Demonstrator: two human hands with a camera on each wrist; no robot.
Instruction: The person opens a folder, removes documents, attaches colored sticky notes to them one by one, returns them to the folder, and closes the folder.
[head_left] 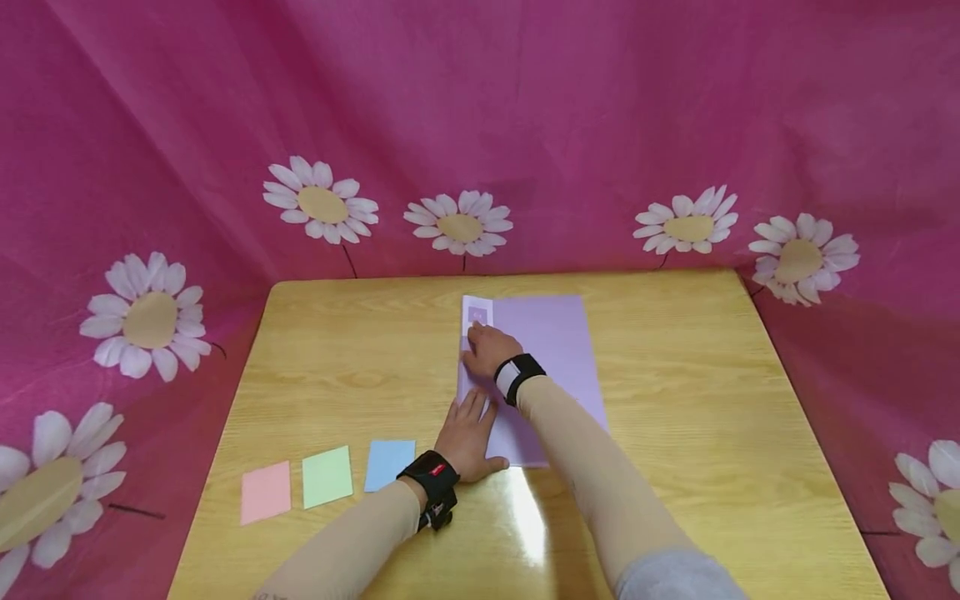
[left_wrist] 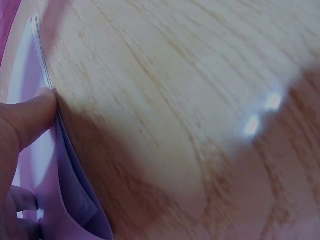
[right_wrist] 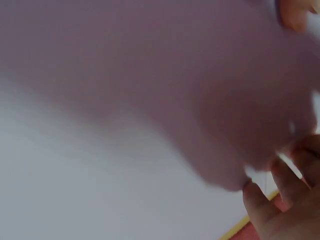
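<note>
A light purple folder (head_left: 551, 350) lies on the wooden table. At its upper left corner is a white label (head_left: 468, 302) with a purple square. My left hand (head_left: 465, 442) rests with spread, straight fingers on the lower left of the folder, its thumb (left_wrist: 37, 112) on the bottom edge. That edge gapes a little in the left wrist view, where inner layers show. Farther up the left side, my right hand (head_left: 491, 350) presses its fingertips by the label. Slightly bent right-hand fingers (right_wrist: 257, 202) touch the folder's surface in the right wrist view.
Left of my left hand lie three paper squares in a row: blue (head_left: 388, 465), green (head_left: 327, 477) and pink (head_left: 266, 492). A pink curtain (head_left: 570, 125) with large white daisies surrounds the table (head_left: 697, 400) at the back and sides.
</note>
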